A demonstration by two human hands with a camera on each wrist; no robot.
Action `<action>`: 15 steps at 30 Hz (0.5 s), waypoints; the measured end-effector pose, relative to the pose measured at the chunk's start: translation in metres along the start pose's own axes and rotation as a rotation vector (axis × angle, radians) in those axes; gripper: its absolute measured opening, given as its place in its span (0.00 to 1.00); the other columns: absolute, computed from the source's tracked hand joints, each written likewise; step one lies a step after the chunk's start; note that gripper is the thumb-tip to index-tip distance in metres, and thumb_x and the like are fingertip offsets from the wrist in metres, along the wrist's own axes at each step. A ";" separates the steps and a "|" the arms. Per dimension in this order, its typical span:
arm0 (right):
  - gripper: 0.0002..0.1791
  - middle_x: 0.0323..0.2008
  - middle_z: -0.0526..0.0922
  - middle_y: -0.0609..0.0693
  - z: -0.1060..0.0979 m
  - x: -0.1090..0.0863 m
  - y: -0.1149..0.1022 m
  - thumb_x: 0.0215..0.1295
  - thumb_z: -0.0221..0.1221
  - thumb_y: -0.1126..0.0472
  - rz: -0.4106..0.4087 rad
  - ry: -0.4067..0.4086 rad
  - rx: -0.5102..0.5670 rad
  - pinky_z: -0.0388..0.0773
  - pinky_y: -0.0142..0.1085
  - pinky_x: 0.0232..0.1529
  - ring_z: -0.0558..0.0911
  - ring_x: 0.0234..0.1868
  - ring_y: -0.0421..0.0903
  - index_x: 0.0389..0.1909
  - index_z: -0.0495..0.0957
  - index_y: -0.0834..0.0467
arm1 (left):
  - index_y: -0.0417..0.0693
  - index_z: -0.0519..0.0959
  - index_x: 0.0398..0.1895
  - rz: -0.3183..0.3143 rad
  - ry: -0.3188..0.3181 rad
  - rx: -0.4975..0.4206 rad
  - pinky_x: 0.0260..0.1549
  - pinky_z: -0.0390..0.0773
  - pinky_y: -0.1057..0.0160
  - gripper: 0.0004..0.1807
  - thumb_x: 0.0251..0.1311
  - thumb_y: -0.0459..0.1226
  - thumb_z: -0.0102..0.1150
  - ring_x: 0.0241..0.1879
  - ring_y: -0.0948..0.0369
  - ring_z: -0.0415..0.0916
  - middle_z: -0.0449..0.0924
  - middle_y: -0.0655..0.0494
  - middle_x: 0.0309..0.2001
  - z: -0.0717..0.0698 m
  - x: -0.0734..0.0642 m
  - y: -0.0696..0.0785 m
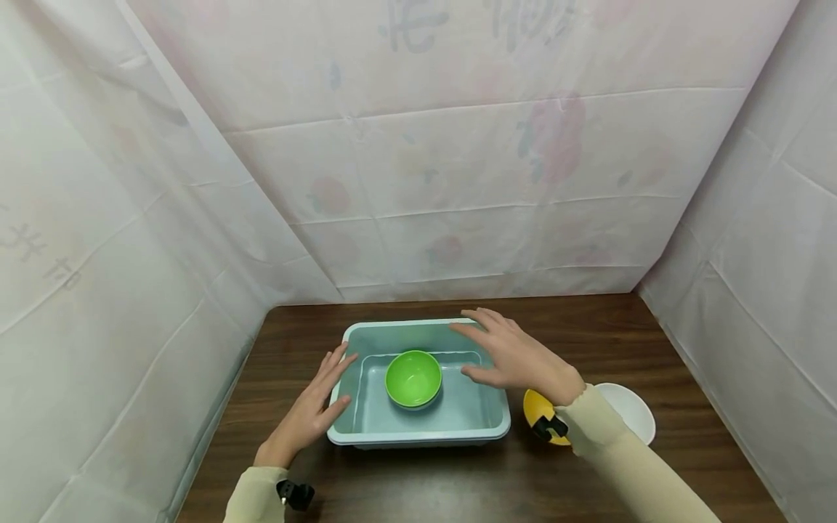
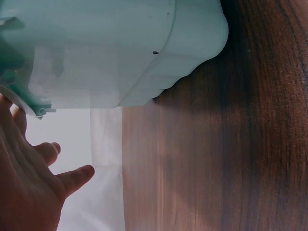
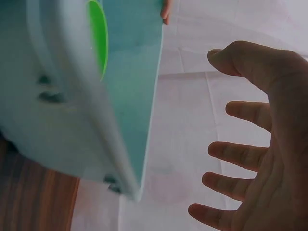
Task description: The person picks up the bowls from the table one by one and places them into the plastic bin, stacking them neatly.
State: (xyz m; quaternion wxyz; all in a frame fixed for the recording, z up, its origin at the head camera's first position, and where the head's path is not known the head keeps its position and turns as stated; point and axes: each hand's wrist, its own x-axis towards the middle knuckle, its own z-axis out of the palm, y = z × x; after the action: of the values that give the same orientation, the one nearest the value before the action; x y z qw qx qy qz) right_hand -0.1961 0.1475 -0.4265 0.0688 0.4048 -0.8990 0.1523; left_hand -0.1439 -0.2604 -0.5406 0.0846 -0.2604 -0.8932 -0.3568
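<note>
A pale blue-green plastic basin (image 1: 418,438) stands on the dark wooden table. Inside it, near the middle, sits a green bowl (image 1: 413,379), with a pale rim showing just beneath it. My left hand (image 1: 312,407) is at the basin's left rim, fingers spread; in the left wrist view its fingertips meet the rim edge, though contact is hard to tell. Over the basin's right side hovers my right hand (image 1: 513,354), fingers apart and holding nothing. The right wrist view shows a gap between its fingers (image 3: 240,156) and the basin wall.
Right of the basin lies a yellow bowl (image 1: 538,407), partly hidden by my right wrist. Beside it a white bowl (image 1: 631,410) is partly covered by the sleeve. Pale printed sheets (image 1: 418,181) hang behind and along both sides of the wooden table (image 1: 392,494).
</note>
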 end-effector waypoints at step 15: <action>0.43 0.76 0.64 0.60 0.002 -0.045 0.019 0.62 0.69 0.41 0.068 0.060 -0.019 0.70 0.72 0.62 0.63 0.76 0.65 0.76 0.67 0.47 | 0.50 0.59 0.81 -0.022 0.000 -0.010 0.81 0.42 0.47 0.37 0.71 0.36 0.58 0.84 0.46 0.36 0.45 0.48 0.84 -0.002 0.001 0.002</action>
State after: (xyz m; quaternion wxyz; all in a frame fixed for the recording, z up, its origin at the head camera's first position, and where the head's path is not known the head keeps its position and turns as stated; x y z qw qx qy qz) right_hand -0.1808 0.1902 -0.4434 0.0942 0.3687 -0.9112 0.1581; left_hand -0.1432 -0.2597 -0.5379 0.0796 -0.2511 -0.8941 -0.3622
